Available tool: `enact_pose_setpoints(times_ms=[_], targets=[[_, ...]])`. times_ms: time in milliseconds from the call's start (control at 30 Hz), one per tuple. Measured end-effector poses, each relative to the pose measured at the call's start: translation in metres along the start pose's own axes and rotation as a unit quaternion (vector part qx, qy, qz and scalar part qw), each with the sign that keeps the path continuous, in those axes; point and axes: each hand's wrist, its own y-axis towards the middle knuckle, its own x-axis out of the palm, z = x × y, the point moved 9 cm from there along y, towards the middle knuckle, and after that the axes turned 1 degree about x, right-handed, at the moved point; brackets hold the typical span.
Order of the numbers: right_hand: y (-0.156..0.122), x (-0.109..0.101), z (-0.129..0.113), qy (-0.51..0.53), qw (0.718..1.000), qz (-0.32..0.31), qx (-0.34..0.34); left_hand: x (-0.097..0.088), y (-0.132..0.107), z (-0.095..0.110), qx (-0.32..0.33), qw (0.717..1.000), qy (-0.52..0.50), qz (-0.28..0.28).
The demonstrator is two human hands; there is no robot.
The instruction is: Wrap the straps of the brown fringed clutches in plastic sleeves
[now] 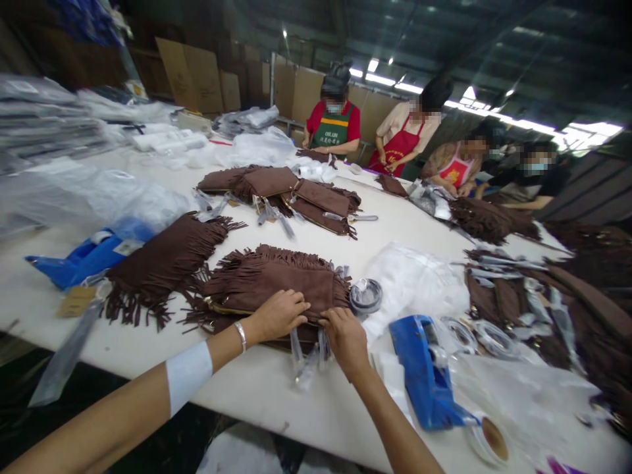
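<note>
A brown suede fringed bag (276,280) lies flat on the white table (306,401) right in front of me, on top of another like it. My left hand (279,315) rests palm down on its near edge, fingers curled onto the suede. My right hand (345,337) presses at the same edge just to the right, near plastic-wrapped straps (307,359) that hang off the bag. A bracelet and a white band sit on my left forearm.
Another fringed bag (165,260) lies left, a stack of them (296,194) farther back, more at right (538,296). A blue tape dispenser (424,372) and tape rolls (365,295) sit right of my hands. Several people in aprons work at the far side.
</note>
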Motion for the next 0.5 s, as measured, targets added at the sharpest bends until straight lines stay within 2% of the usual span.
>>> enact_pose_setpoints(times_ms=[133,267,400,500], targets=[[0.018,0.002,0.009,0.000,1.000,0.011,0.027,0.002,0.017,-0.006,-0.021,1.000,-0.013,-0.019],[0.020,0.002,0.011,-0.022,0.998,0.033,0.046,-0.001,0.025,-0.008,-0.024,0.999,-0.024,-0.031],[0.016,0.006,-0.001,-0.045,0.999,0.025,-0.015,-0.003,0.021,-0.003,0.010,0.999,-0.033,-0.023],[0.015,0.007,0.003,0.000,0.999,0.037,-0.011,-0.008,0.010,0.007,0.036,0.999,-0.009,-0.015]])
